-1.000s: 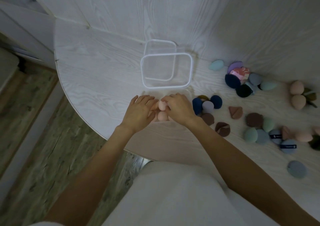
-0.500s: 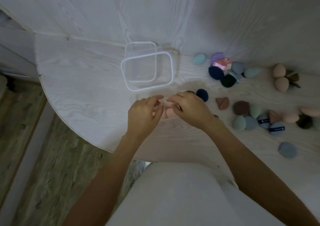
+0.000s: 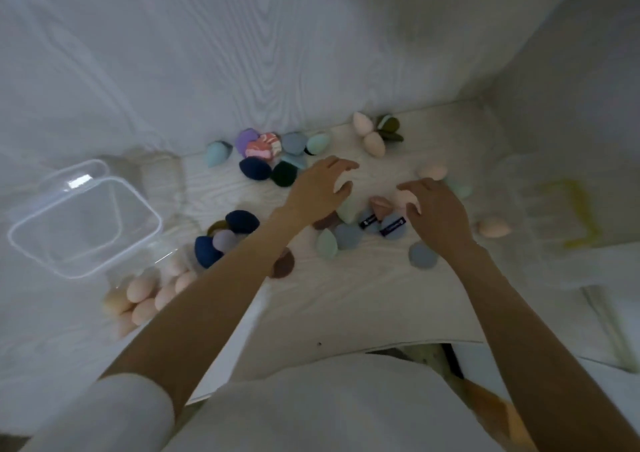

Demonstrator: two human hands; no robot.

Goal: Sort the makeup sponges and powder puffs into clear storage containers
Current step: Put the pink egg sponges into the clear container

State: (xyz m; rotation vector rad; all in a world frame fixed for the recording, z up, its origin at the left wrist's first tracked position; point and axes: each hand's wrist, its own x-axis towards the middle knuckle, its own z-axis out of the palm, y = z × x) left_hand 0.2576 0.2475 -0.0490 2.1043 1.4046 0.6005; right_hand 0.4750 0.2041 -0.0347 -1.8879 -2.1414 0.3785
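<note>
Sponges and puffs lie scattered on the white table (image 3: 346,299). My left hand (image 3: 320,188) hovers with spread fingers over a mint sponge (image 3: 346,209) and holds nothing. My right hand (image 3: 438,214) curls its fingers and thumb around a pale pink sponge (image 3: 401,198), beside two blue puffs with dark straps (image 3: 389,225). At the left, several peach sponges (image 3: 145,290) sit in a clear container whose walls barely show. An empty clear container (image 3: 154,218) stands behind it.
More sponges cluster along the back wall (image 3: 263,161), with dark blue ones (image 3: 221,240) by my left forearm. Loose peach sponges (image 3: 493,227) lie to the right. Another clear container with a yellow mark (image 3: 578,209) stands at the far right.
Both hands left the peach sponges near the containers and reached right into the scattered pile. My view swung right, so the containers now sit at the left.
</note>
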